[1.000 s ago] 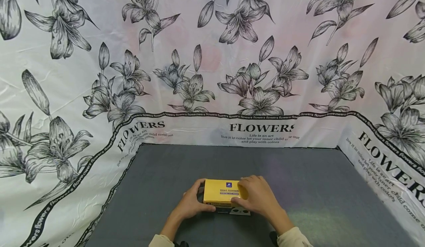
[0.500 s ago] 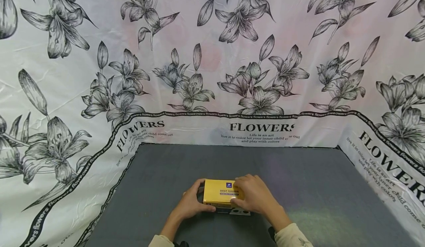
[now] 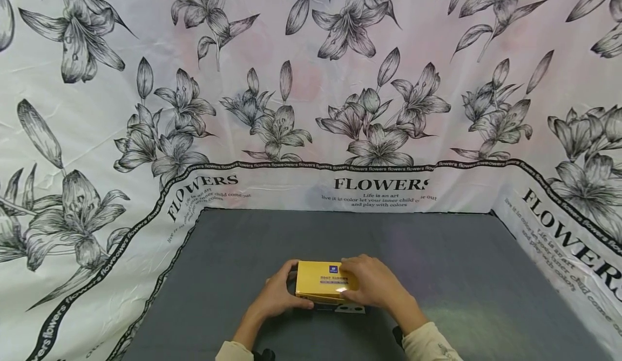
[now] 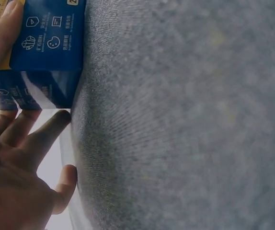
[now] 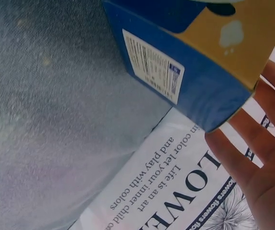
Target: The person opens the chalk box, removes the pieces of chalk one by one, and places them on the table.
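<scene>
A cardboard box (image 3: pixel 316 279), yellow on top and dark blue lower down, sits on the grey table in front of me. At its left end my left hand (image 3: pixel 278 294) grips it, thumb along the near side and fingers at the far side. In the left wrist view the blue side of the box (image 4: pixel 46 38) carries white icons, with the left hand (image 4: pixel 17 158) right by its edge. My right hand (image 3: pixel 381 284) holds the right part, fingers over the top and thumb in front. The right wrist view has the right hand (image 5: pixel 267 163) beside the box's barcode label (image 5: pixel 152 64).
Grey cloth (image 3: pixel 233 247) covers the table. Behind it and along both sides hangs a white curtain (image 3: pixel 301 102) printed with lilies and the word FLOWERS.
My right hand's fingers have shifted left over the box's top, off its right end. The left hand keeps its hold, and the box stays in about the same place.
</scene>
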`<state>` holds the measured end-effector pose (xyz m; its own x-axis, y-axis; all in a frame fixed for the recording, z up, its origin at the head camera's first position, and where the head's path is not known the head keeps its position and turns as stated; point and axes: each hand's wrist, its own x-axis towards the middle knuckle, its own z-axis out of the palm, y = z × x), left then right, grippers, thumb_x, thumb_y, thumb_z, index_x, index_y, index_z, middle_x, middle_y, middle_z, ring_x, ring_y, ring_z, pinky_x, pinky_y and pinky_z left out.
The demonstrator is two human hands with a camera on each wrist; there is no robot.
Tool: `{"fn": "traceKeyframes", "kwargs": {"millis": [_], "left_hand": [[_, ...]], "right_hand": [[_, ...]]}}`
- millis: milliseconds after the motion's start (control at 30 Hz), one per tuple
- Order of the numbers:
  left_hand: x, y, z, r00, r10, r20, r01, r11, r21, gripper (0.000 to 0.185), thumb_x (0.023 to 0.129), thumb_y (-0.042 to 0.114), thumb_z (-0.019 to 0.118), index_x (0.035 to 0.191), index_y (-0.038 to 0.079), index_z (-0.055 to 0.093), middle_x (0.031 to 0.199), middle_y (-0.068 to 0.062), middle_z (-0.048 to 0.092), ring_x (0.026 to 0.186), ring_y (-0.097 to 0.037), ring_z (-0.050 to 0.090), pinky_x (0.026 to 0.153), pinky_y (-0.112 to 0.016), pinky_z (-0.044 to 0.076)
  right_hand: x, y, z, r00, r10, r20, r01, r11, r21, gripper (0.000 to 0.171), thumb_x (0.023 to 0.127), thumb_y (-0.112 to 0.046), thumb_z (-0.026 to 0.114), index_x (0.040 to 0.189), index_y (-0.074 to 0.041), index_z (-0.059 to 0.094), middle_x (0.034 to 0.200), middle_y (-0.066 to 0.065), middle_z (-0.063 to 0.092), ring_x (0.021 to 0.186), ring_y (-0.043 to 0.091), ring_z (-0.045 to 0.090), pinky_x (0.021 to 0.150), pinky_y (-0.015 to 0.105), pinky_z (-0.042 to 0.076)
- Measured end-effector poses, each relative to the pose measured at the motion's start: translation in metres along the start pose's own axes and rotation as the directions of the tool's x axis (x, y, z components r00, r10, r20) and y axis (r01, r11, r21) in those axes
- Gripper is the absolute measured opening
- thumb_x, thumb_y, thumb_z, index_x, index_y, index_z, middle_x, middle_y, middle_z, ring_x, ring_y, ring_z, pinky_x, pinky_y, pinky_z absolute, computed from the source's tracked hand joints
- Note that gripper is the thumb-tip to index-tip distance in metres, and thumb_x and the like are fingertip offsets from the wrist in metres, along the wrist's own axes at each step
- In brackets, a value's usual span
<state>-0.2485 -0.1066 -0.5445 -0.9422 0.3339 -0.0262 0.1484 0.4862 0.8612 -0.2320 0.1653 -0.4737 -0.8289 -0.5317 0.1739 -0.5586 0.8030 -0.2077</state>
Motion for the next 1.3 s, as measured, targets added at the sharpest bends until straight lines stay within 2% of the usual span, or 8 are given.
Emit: {"fn": "traceKeyframes", "kwargs": {"millis": [167,367,633,733,867,933,1100,1300], "left_hand": [[0.001,-0.002,-0.001,1.0,0.016,0.009,-0.016,1.0,0.008,0.101,0.064,0.037,0.096,0.149,0.02,0.044,0.143,-0.012,0.063,0.138,-0.038,0.05,0.111,-0.074,0.014],[0.001,-0.003,-0.003,1.0,0.022,0.018,-0.022,1.0,0.007,0.101,0.065,0.037,0.096,0.149,0.019,0.044,0.142,-0.012,0.063,0.138,-0.038,0.05,0.111,-0.075,0.015],[-0.001,-0.005,-0.006,0.999,0.026,0.04,-0.026,1.0,-0.013,0.099,0.065,0.037,0.096,0.147,0.019,0.044,0.143,-0.01,0.062,0.14,-0.036,0.05,0.112,-0.077,0.013],[-0.002,-0.006,-0.007,0.997,0.04,0.067,-0.037,0.998,-0.043,0.099,0.067,0.034,0.096,0.148,0.017,0.042,0.144,-0.011,0.061,0.139,-0.035,0.051,0.113,-0.074,0.019],[-0.003,-0.008,-0.01,0.992,0.064,0.108,-0.053,0.993,-0.103,0.097,0.069,0.027,0.095,0.148,0.014,0.039,0.145,-0.012,0.058,0.136,-0.034,0.053,0.109,-0.062,0.039],[-0.004,-0.01,-0.012,0.99,0.071,0.12,-0.055,0.99,-0.127,0.096,0.07,0.024,0.094,0.147,0.013,0.038,0.144,-0.011,0.056,0.136,-0.033,0.054,0.107,-0.055,0.044],[-0.008,-0.01,-0.016,0.988,0.057,0.143,-0.03,0.982,-0.186,0.094,0.073,0.02,0.093,0.147,0.013,0.036,0.144,-0.011,0.053,0.136,-0.033,0.052,0.103,-0.049,0.047],[-0.01,-0.011,-0.018,0.986,0.058,0.155,-0.025,0.978,-0.208,0.093,0.074,0.019,0.092,0.147,0.015,0.034,0.145,-0.01,0.05,0.14,-0.033,0.048,0.107,-0.051,0.043]], "right_hand": [[-0.002,0.002,-0.003,1.0,0.004,0.017,-0.003,1.0,-0.004,0.053,0.077,-0.04,0.086,0.122,-0.015,0.074,0.135,0.008,0.069,0.116,0.031,0.066,0.097,0.051,0.053],[-0.005,0.005,-0.002,0.999,0.033,0.031,-0.034,0.998,0.053,0.06,0.079,-0.042,0.084,0.13,-0.013,0.071,0.138,0.011,0.066,0.123,0.032,0.063,0.101,0.052,0.051],[-0.007,0.007,0.002,1.0,0.003,-0.002,-0.003,0.998,0.068,0.062,0.079,-0.046,0.083,0.129,-0.011,0.071,0.136,0.008,0.068,0.119,0.028,0.065,0.097,0.048,0.054],[-0.007,0.007,0.003,1.0,-0.005,-0.006,0.005,0.997,0.075,0.062,0.079,-0.045,0.084,0.129,-0.01,0.071,0.135,0.009,0.068,0.117,0.027,0.066,0.096,0.047,0.055],[-0.007,0.005,0.006,1.0,-0.016,-0.014,0.017,0.996,0.084,0.061,0.078,-0.044,0.085,0.128,-0.011,0.072,0.134,0.009,0.069,0.115,0.026,0.067,0.093,0.046,0.056],[-0.007,0.004,0.007,0.999,-0.026,-0.024,0.028,0.996,0.086,0.061,0.078,-0.044,0.085,0.127,-0.011,0.072,0.133,0.009,0.07,0.114,0.026,0.067,0.093,0.045,0.056],[-0.007,0.001,0.01,0.998,-0.046,-0.038,0.049,0.995,0.091,0.059,0.079,-0.045,0.083,0.126,-0.01,0.073,0.131,0.01,0.071,0.112,0.025,0.068,0.091,0.043,0.057],[-0.006,0.0,0.012,0.997,-0.055,-0.057,0.059,0.995,0.086,0.059,0.079,-0.047,0.083,0.125,-0.011,0.073,0.13,0.009,0.071,0.107,0.023,0.069,0.086,0.04,0.057]]}}
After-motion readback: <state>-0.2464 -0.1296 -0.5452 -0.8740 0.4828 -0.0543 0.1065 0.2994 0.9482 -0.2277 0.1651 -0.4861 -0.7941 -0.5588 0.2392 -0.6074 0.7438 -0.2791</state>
